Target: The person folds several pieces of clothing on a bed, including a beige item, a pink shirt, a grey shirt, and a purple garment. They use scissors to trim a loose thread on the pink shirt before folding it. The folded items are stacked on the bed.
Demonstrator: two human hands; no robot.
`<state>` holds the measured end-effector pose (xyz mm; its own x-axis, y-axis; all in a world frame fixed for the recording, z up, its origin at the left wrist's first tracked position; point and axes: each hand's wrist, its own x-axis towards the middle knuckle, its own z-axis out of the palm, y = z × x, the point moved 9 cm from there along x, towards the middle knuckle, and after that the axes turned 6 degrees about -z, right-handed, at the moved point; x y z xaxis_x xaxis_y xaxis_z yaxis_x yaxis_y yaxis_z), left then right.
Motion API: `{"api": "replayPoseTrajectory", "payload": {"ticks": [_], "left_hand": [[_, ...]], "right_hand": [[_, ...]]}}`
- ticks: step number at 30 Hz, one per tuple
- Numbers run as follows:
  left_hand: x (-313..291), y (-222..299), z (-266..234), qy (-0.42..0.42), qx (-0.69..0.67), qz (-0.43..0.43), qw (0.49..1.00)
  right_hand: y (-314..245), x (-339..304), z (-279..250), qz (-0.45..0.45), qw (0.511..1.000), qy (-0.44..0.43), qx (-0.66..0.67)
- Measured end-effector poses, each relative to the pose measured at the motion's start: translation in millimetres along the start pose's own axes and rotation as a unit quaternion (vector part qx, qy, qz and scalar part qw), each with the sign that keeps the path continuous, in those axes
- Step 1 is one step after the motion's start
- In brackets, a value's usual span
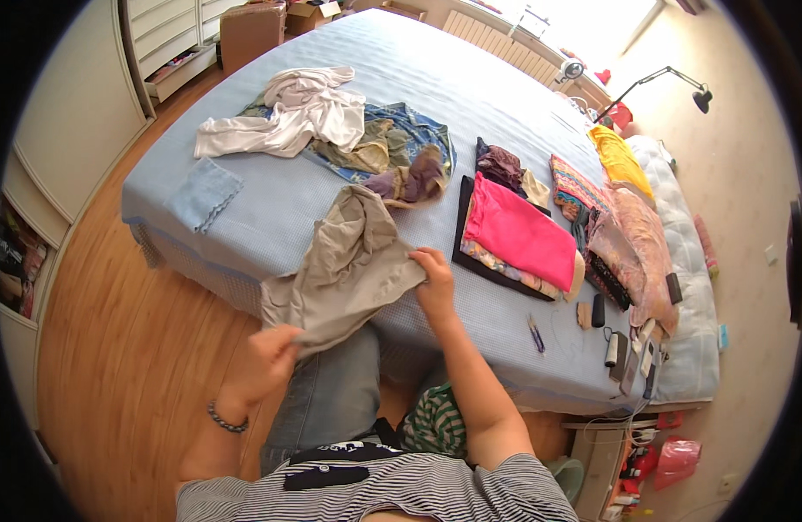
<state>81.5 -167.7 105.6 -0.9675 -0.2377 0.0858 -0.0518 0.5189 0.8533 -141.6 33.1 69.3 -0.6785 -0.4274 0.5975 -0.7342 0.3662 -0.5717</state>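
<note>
A grey-beige garment (353,261) is stretched between my two hands, partly over the bed edge and partly above my knee; its exact kind I cannot make out. My left hand (272,350), with a beaded bracelet on the wrist, pinches its near left corner. On the garment's right edge, my right hand (434,283) is closed. Just beyond lie a crumpled purple and brown cloth (410,178), a blue patterned cloth (431,130) and a white garment (318,113). To the right sits a folded stack topped by a bright pink garment (523,230).
The bed (384,52) has a light blue cover. A small folded blue cloth (205,191) lies left, purple-handled scissors or pens (536,333) right. Further right are folded clothes, a yellow cloth (621,161) and phone-like devices (627,361). Green-striped fabric (436,422) rests beside my leg.
</note>
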Motion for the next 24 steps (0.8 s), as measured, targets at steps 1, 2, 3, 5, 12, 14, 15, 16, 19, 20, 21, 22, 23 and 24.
{"api": "replayPoseTrajectory", "payload": {"ticks": [1,2,3,5,12,14,15,16,19,20,21,22,23,24], "left_hand": [[-6,-5,-18,0.023,-0.002,-0.054,0.998],[-11,4,-36,0.052,0.013,-0.036,0.998],[-13,15,-52,0.077,0.027,-0.017,0.996],[-15,56,-90,0.162,0.105,0.09,0.977],[85,79,-143,0.106,0.02,0.021,0.994],[122,91,-147,0.115,-0.018,0.039,0.992],[139,93,-148,0.114,-0.056,0.041,0.991],[145,97,-151,0.121,-0.087,0.052,0.987],[130,132,-166,0.153,-0.101,0.156,0.971],[119,137,-166,0.152,-0.139,0.164,0.965],[111,131,-168,0.153,-0.1,0.135,0.974],[100,123,-163,0.14,-0.081,0.133,0.978],[85,116,-153,0.124,-0.065,0.133,0.981],[72,107,-138,0.105,-0.051,0.134,0.984]], "right_hand": [[-5,-2,-11,-0.01,0.999,-0.014,0.035],[-20,-1,-26,-0.02,0.997,-0.03,0.068],[-38,1,-41,-0.025,0.995,-0.039,0.087],[-88,15,-82,-0.045,0.994,-0.057,0.082],[-81,69,-150,0.125,0.979,-0.053,0.154],[-65,93,-153,0.103,0.987,-0.015,0.121],[-66,97,-156,0.143,0.969,0.02,0.203],[-70,99,-159,0.179,0.941,0.054,0.283],[-97,102,-184,0.105,0.959,0.078,0.252],[-101,95,-187,0.087,0.967,0.075,0.227],[-108,86,-185,0.055,0.976,0.066,0.2],[-117,72,-181,0.021,0.974,0.063,0.218],[-108,55,-177,-0.019,0.982,0.045,0.182],[-91,34,-172,-0.056,0.988,0.027,0.144]]}}
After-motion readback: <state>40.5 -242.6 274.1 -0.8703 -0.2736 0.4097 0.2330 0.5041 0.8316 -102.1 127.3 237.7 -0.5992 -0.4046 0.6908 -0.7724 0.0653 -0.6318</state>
